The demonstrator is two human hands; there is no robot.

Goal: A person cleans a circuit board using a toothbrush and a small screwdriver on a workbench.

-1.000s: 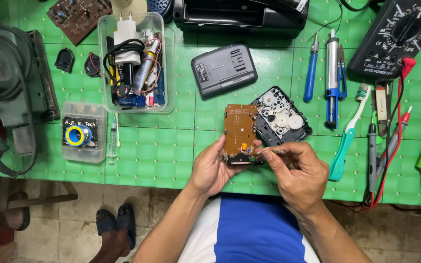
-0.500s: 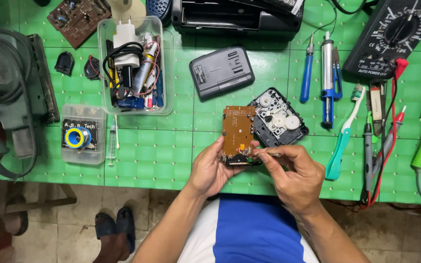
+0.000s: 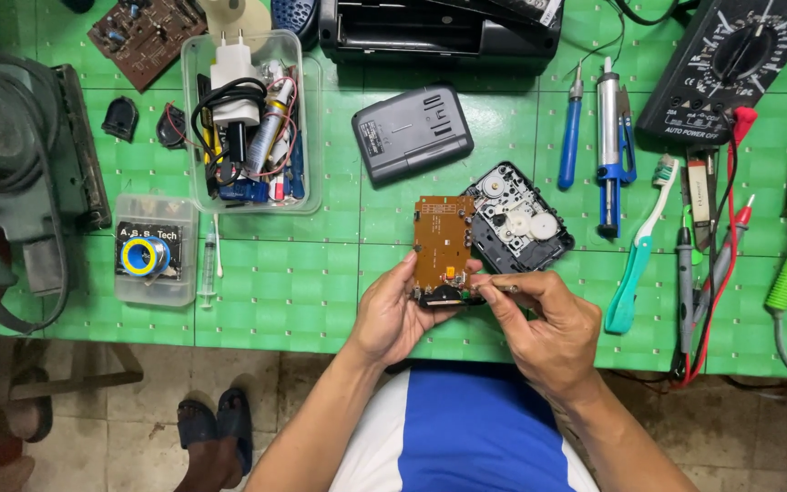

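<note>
From where I watch, both forearms come up from the bottom edge and angle inward, so the hands meet just above the near edge of the green surface [image 3: 302, 292]. My left hand [image 3: 393, 314] is cupped, palm turned right, its fingers wrapped round the lower end of a brown circuit board [image 3: 444, 239]; the thumb lies along the board's left edge. The board stands nearly on end in that grip, its long side running away from me, its top end free. My right hand [image 3: 548, 333] sits just right of it, wrist bent, fingers curled narrow and pinched on a thin metal tool [image 3: 494, 287] whose tip points left to the board's lower right corner; whether the tip touches the board I cannot tell. Directly behind the board, touching or just beside its right edge, lies an open black mechanism [image 3: 521, 223] with white gears. Further back rests a grey battery pack [image 3: 412, 132]. To the left stands a clear plastic box [image 3: 307, 137] of wires and parts, and nearer me a smaller clear case [image 3: 129, 287] with a solder reel. On the right lie a toothbrush [image 3: 635, 260] with a teal handle, a blue desoldering pump [image 3: 608, 146], and a black multimeter [image 3: 730, 64] with red probes.
</note>
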